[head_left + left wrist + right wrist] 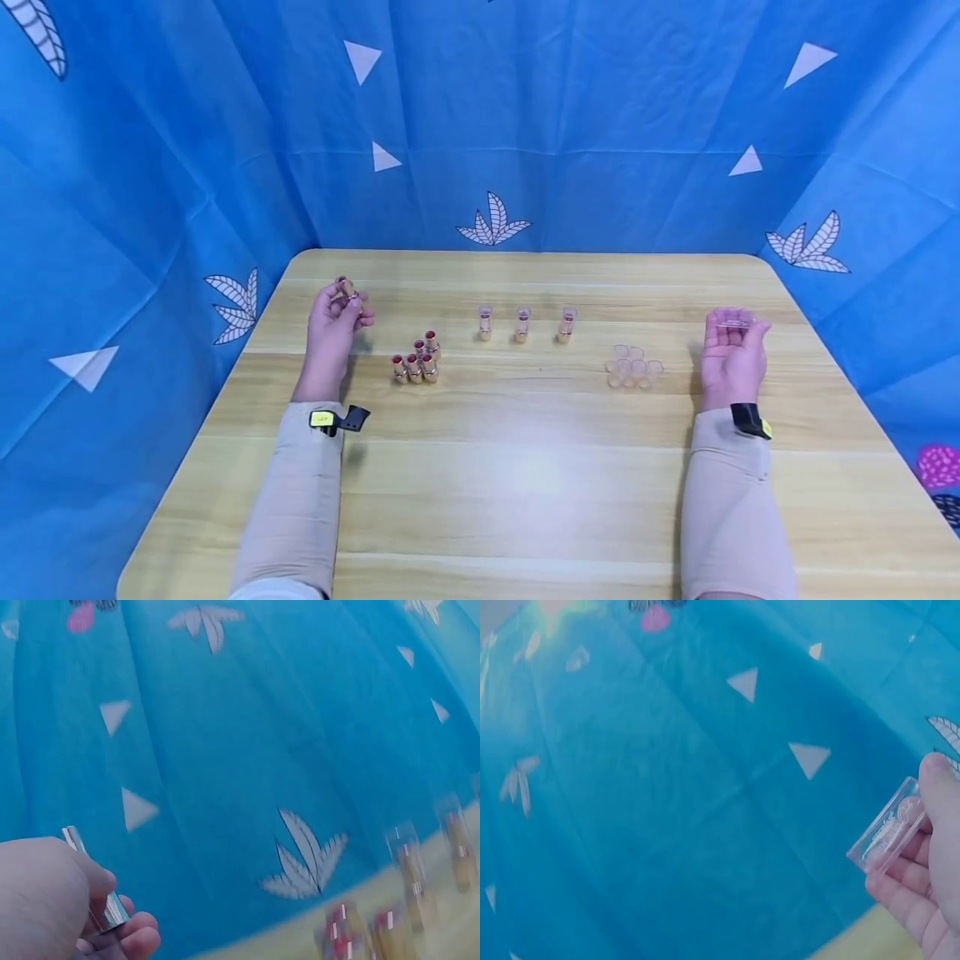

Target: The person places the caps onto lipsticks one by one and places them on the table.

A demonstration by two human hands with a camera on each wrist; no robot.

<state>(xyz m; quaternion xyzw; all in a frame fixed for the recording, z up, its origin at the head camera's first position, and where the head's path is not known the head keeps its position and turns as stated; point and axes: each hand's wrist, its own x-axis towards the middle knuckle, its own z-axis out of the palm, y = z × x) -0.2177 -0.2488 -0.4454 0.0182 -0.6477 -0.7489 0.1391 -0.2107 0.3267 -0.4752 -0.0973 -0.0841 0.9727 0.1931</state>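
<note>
At the table's left side my left hand [337, 325] pinches a gold lipstick tube [347, 288] between thumb and fingers, raised above the wood. The left wrist view shows the shiny tube [112, 911] tilted in that grip. Over on the right, my right hand [733, 358] is turned palm up and holds a clear lipstick cap [889, 829] between thumb and fingers. Several uncapped lipsticks [415, 367] with red tips stand grouped near my left hand. Left of my right hand is a cluster of clear caps [633, 369].
Three lipsticks with clear caps on, one of them the middle lipstick [522, 327], stand in a row toward the back of the wooden table [517, 500]. A blue patterned cloth [555, 100] hangs behind and along both sides.
</note>
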